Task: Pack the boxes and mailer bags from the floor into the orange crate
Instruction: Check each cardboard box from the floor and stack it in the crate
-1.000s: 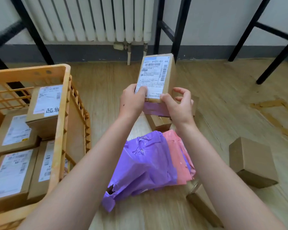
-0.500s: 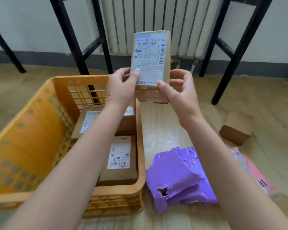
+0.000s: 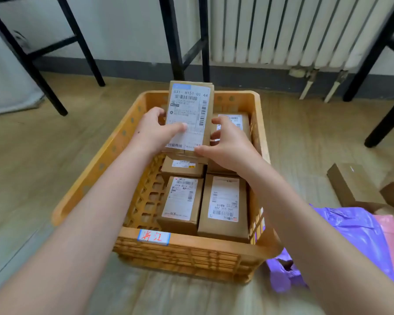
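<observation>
The orange crate (image 3: 100, 167) in mid frame has a bare strip down its left side, just below the left hand (image 3: 152, 133). That hand holds the box (image 3: 191, 105) by its left edge (thumb on the label). The right hand (image 3: 228, 146) curls round its right edge, and the box, up over the crate, has its long side pointing up the frame.

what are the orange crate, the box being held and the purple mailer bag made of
Orange crate: looks like rigid moulded plastic, matte, with lattice walls and punched holes.
Held box: brown cardboard, matte, with a white printed paper label stuck on.
Purple mailer bag: probably thin plastic film, soft sheen, crumpled, with a torn hole.
</observation>
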`<state>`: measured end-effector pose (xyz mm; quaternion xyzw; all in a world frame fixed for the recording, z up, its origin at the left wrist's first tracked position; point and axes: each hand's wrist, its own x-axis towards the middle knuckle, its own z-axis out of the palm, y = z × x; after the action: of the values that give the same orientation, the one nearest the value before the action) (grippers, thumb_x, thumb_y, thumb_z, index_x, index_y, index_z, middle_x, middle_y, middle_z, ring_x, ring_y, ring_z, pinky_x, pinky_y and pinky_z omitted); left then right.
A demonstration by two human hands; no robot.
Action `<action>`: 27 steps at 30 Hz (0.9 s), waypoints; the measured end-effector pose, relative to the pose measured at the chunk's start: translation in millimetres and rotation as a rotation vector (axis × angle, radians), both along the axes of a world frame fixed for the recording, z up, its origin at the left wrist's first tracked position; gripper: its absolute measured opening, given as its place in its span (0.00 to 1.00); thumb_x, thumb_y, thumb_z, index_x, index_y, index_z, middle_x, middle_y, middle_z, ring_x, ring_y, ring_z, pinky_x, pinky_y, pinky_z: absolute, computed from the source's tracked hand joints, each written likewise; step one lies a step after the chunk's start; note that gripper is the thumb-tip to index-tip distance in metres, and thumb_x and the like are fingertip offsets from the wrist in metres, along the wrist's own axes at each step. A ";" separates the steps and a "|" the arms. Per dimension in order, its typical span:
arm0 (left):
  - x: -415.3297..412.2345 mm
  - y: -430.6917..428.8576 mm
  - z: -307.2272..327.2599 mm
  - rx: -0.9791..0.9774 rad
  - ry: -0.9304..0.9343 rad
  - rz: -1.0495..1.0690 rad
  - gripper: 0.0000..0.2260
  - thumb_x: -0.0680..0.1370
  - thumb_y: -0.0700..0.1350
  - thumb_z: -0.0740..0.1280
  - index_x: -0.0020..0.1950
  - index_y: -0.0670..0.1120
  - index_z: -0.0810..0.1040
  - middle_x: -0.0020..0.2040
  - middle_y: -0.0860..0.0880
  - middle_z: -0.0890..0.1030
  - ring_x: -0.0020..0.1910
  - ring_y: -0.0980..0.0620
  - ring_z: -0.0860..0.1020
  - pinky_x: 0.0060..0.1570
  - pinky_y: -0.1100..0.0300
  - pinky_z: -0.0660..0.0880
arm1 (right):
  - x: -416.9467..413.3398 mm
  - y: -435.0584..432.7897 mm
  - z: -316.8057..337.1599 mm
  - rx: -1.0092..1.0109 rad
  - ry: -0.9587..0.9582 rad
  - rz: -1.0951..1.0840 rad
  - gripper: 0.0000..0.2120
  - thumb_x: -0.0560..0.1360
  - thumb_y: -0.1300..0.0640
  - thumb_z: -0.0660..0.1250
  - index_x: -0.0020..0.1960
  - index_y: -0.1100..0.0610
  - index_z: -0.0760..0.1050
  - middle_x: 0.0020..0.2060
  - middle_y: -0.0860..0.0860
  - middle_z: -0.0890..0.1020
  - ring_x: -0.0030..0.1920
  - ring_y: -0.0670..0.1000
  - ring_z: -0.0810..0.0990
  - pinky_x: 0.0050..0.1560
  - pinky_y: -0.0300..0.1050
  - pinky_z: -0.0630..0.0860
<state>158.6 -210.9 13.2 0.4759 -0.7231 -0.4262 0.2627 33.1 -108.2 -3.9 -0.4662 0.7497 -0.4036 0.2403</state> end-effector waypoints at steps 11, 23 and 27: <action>62.7 -34.9 -20.9 0.170 -0.329 0.086 0.10 0.76 0.44 0.65 0.56 0.48 0.73 0.53 0.49 0.78 0.49 0.49 0.78 0.38 0.58 0.74 | 55.3 -61.7 -29.9 0.352 -0.293 0.200 0.20 0.70 0.64 0.74 0.58 0.55 0.70 0.55 0.52 0.81 0.52 0.52 0.82 0.48 0.46 0.82; 77.6 -46.1 -59.0 0.293 -0.727 -0.026 0.20 0.77 0.38 0.64 0.68 0.41 0.66 0.65 0.42 0.73 0.54 0.41 0.79 0.50 0.46 0.81 | 76.3 -71.2 -78.1 0.511 -0.469 0.325 0.18 0.73 0.68 0.69 0.59 0.55 0.74 0.59 0.53 0.80 0.55 0.52 0.81 0.51 0.44 0.81; 77.4 -49.6 -69.4 0.318 -0.759 -0.047 0.16 0.79 0.37 0.59 0.66 0.40 0.66 0.62 0.40 0.73 0.54 0.40 0.79 0.50 0.44 0.80 | 76.7 -69.7 -78.8 0.546 -0.507 0.360 0.20 0.74 0.66 0.68 0.65 0.56 0.72 0.62 0.53 0.79 0.57 0.52 0.80 0.51 0.43 0.81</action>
<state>236.0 -260.5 -56.1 0.6173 -0.7044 -0.3328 -0.1096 109.8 -177.9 -82.7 -0.3947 0.6528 -0.2435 0.5990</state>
